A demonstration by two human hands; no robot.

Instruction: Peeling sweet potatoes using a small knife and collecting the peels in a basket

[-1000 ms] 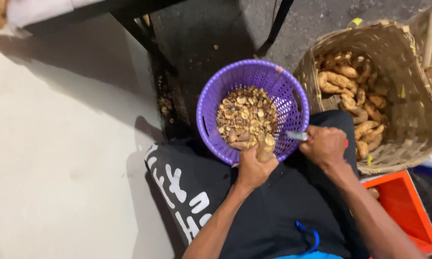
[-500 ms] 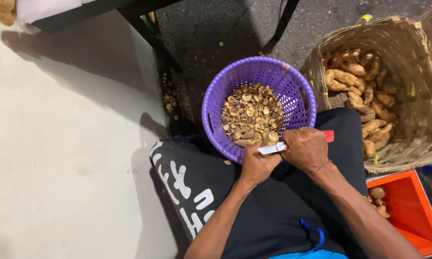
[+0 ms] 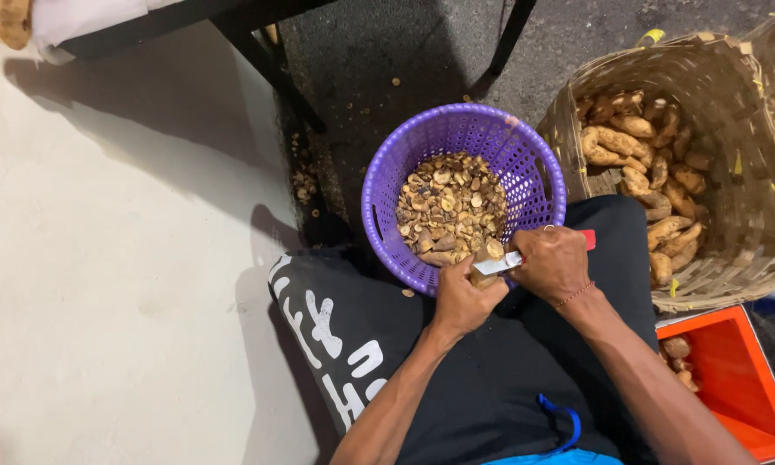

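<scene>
While gripped, small tan root (image 3: 480, 277) – blade (image 3: 497, 265) touching.

A small knife (image 3: 501, 263) with a red handle and a pale blade lies nearly level at the near rim of the purple basket, its blade pressed against a small tan root piece (image 3: 478, 277), mostly hidden by fingers.

Perforated purple plastic basket (image 3: 525, 164), rough woven wicker basket (image 3: 732, 258)
</scene>
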